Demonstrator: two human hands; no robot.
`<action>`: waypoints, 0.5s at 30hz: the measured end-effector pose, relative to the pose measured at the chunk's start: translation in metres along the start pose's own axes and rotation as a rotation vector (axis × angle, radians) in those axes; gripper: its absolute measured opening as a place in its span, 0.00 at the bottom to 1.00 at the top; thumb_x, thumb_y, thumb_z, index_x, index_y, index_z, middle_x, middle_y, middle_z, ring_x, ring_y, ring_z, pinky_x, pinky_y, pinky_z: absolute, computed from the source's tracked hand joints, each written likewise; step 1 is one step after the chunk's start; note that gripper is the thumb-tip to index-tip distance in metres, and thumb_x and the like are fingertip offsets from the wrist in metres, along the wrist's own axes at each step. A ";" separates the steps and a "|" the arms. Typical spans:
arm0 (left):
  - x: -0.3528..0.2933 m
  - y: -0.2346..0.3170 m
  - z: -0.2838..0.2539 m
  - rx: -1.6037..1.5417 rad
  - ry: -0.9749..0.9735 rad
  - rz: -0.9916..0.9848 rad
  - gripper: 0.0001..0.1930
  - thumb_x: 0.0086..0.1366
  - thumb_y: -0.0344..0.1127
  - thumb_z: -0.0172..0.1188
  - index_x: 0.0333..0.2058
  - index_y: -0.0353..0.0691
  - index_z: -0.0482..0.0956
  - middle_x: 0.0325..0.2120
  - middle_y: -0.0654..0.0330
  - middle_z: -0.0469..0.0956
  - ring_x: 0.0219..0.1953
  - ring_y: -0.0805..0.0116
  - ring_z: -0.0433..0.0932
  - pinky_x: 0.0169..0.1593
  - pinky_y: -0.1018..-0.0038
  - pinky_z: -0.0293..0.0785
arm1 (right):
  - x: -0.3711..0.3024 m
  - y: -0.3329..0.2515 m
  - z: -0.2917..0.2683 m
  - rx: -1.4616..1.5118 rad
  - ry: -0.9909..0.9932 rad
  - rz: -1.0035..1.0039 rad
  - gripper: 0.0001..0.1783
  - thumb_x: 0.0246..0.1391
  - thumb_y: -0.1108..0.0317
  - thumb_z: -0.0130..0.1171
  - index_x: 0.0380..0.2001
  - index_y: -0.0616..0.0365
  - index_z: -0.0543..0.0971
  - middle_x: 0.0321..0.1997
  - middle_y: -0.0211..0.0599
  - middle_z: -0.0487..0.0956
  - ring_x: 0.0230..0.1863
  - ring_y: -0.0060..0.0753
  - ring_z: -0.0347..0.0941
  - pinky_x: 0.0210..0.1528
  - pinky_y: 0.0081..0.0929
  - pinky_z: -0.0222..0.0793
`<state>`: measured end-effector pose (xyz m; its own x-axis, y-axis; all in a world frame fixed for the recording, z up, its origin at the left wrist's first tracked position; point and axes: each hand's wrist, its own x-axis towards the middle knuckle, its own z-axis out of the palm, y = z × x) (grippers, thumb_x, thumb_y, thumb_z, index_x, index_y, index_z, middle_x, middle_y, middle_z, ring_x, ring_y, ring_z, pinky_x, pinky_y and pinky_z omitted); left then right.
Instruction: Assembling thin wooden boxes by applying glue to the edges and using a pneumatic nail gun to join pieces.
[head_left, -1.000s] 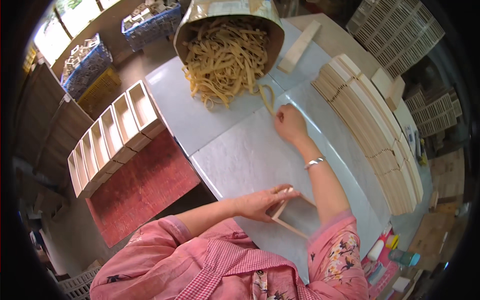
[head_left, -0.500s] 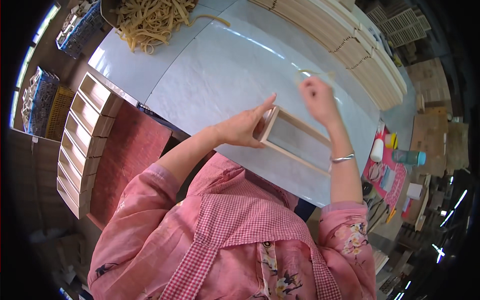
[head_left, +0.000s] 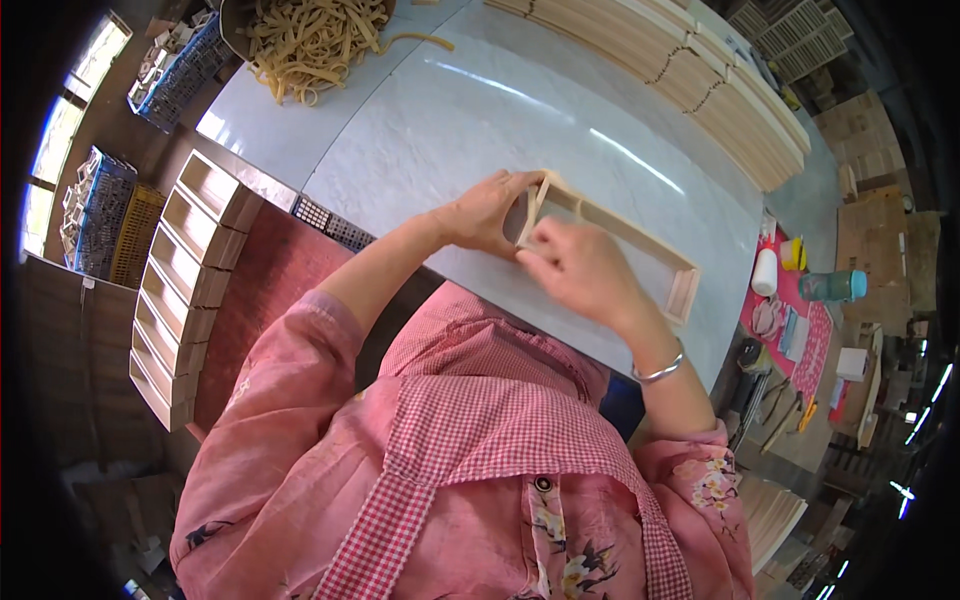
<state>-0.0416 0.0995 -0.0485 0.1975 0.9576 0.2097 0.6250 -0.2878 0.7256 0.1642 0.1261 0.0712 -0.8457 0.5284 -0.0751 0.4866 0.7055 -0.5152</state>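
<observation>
A long, narrow wooden frame (head_left: pixel 684 292) stands on the pale grey tabletop in front of me, slanting away to the right. My left hand (head_left: pixel 482 212) grips its left end, with thumb and fingers curled around the corners. Closed in a pinch, my right hand (head_left: pixel 588 268) is at the near corner of that same end. A tan rubber band (head_left: pixel 577 207) shows just beyond its fingers, across the left part of the frame. The pinched fingertips are partly hidden and slightly blurred.
Loose tan rubber bands (head_left: pixel 318 45) are heaped at the back left. Stacked wooden strips (head_left: pixel 690 85) line the far edge. Left, a row of joined wooden frames (head_left: pixel 182 275) rests by a red board (head_left: pixel 265 285). A teal bottle (head_left: pixel 828 286) lies at the right.
My right hand has come down and left from above the frame to its left end, bringing the band there. My left hand has stayed on that end, its fingers closing further around it.
</observation>
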 end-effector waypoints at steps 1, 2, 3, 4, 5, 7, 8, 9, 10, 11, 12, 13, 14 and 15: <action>-0.001 -0.002 0.003 0.041 0.035 0.036 0.54 0.39 0.39 0.79 0.66 0.40 0.59 0.55 0.52 0.74 0.49 0.53 0.74 0.56 0.62 0.72 | -0.009 -0.009 0.010 0.015 0.019 -0.071 0.09 0.54 0.64 0.63 0.33 0.59 0.81 0.23 0.38 0.80 0.22 0.44 0.72 0.28 0.38 0.67; 0.000 -0.002 0.003 0.038 0.024 0.037 0.54 0.39 0.39 0.79 0.66 0.40 0.59 0.55 0.52 0.74 0.49 0.53 0.74 0.56 0.62 0.72 | -0.016 -0.011 0.020 0.022 0.020 -0.062 0.09 0.54 0.64 0.63 0.33 0.59 0.81 0.23 0.38 0.80 0.22 0.44 0.72 0.28 0.38 0.67; 0.002 -0.003 0.002 0.057 0.010 0.030 0.54 0.39 0.40 0.79 0.66 0.39 0.60 0.55 0.52 0.74 0.50 0.53 0.74 0.57 0.61 0.71 | -0.022 -0.009 0.036 0.018 0.071 -0.052 0.09 0.55 0.65 0.62 0.33 0.59 0.81 0.24 0.38 0.80 0.23 0.45 0.73 0.28 0.38 0.67; 0.005 -0.003 0.002 0.075 -0.008 0.029 0.54 0.39 0.41 0.79 0.66 0.39 0.60 0.55 0.52 0.74 0.51 0.54 0.73 0.58 0.61 0.70 | -0.028 -0.004 0.053 0.012 0.126 -0.036 0.08 0.55 0.65 0.62 0.34 0.59 0.81 0.25 0.39 0.80 0.23 0.46 0.73 0.28 0.38 0.67; 0.008 -0.002 0.000 0.095 -0.020 0.027 0.54 0.38 0.41 0.79 0.65 0.39 0.61 0.55 0.52 0.74 0.51 0.54 0.72 0.59 0.61 0.70 | -0.034 0.000 0.065 0.002 0.179 -0.025 0.08 0.56 0.66 0.61 0.34 0.60 0.81 0.25 0.39 0.81 0.24 0.47 0.74 0.28 0.39 0.67; 0.011 0.003 -0.001 0.109 -0.023 0.023 0.54 0.37 0.43 0.80 0.65 0.39 0.62 0.54 0.52 0.74 0.52 0.54 0.72 0.60 0.61 0.67 | -0.055 0.006 0.065 0.032 0.257 0.023 0.07 0.57 0.70 0.59 0.36 0.61 0.81 0.26 0.40 0.80 0.24 0.46 0.73 0.28 0.38 0.68; 0.010 0.005 -0.002 0.104 -0.013 0.021 0.55 0.37 0.43 0.80 0.65 0.39 0.62 0.54 0.52 0.74 0.51 0.55 0.72 0.61 0.61 0.66 | -0.071 0.013 0.055 0.072 0.283 0.061 0.07 0.58 0.72 0.58 0.37 0.61 0.81 0.26 0.40 0.80 0.23 0.44 0.72 0.28 0.36 0.68; 0.007 0.009 -0.004 0.094 -0.026 0.035 0.55 0.37 0.43 0.80 0.65 0.39 0.62 0.54 0.52 0.74 0.51 0.55 0.72 0.61 0.61 0.66 | -0.089 0.024 0.052 0.069 0.290 0.081 0.07 0.58 0.72 0.58 0.37 0.61 0.81 0.26 0.40 0.80 0.23 0.44 0.72 0.28 0.36 0.68; 0.005 0.011 -0.006 0.077 -0.032 -0.040 0.54 0.38 0.46 0.80 0.65 0.40 0.62 0.54 0.52 0.74 0.52 0.54 0.72 0.61 0.61 0.66 | -0.108 0.037 0.048 0.088 0.363 0.143 0.07 0.57 0.74 0.57 0.38 0.62 0.82 0.25 0.39 0.78 0.22 0.40 0.70 0.28 0.34 0.68; 0.003 0.011 -0.008 0.062 -0.040 -0.115 0.54 0.39 0.48 0.79 0.65 0.40 0.62 0.55 0.53 0.74 0.52 0.53 0.71 0.61 0.62 0.65 | -0.129 0.053 0.044 0.105 0.438 0.204 0.09 0.57 0.75 0.57 0.40 0.62 0.82 0.24 0.39 0.77 0.21 0.37 0.68 0.28 0.32 0.68; 0.001 0.012 -0.010 0.072 -0.046 -0.121 0.54 0.39 0.46 0.79 0.65 0.41 0.62 0.55 0.53 0.74 0.52 0.53 0.71 0.62 0.62 0.65 | -0.154 0.077 0.038 -0.012 0.474 0.253 0.10 0.57 0.75 0.58 0.42 0.62 0.81 0.26 0.39 0.78 0.21 0.38 0.68 0.28 0.32 0.68; -0.001 0.012 -0.011 0.083 -0.050 -0.131 0.54 0.38 0.45 0.80 0.66 0.41 0.62 0.55 0.54 0.74 0.51 0.53 0.71 0.62 0.62 0.64 | -0.175 0.099 0.031 -0.128 0.506 0.299 0.12 0.56 0.75 0.59 0.44 0.62 0.80 0.29 0.39 0.78 0.20 0.40 0.67 0.27 0.33 0.68; -0.001 0.012 -0.011 0.080 -0.064 -0.117 0.54 0.38 0.45 0.80 0.66 0.41 0.62 0.55 0.54 0.74 0.51 0.53 0.71 0.62 0.62 0.64 | -0.189 0.109 0.021 -0.129 0.514 0.318 0.12 0.56 0.75 0.59 0.44 0.62 0.80 0.29 0.39 0.78 0.20 0.40 0.67 0.27 0.33 0.68; 0.000 0.013 -0.011 0.078 -0.071 -0.137 0.55 0.38 0.44 0.80 0.66 0.42 0.62 0.55 0.54 0.74 0.52 0.54 0.71 0.62 0.62 0.64 | -0.200 0.117 0.010 -0.092 0.567 0.449 0.16 0.54 0.76 0.60 0.47 0.63 0.79 0.32 0.40 0.78 0.22 0.39 0.68 0.28 0.33 0.69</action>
<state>-0.0421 0.0957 -0.0316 0.1576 0.9855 0.0631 0.7058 -0.1571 0.6908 0.3881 0.0982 0.0171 -0.3288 0.9221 0.2039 0.7974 0.3867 -0.4633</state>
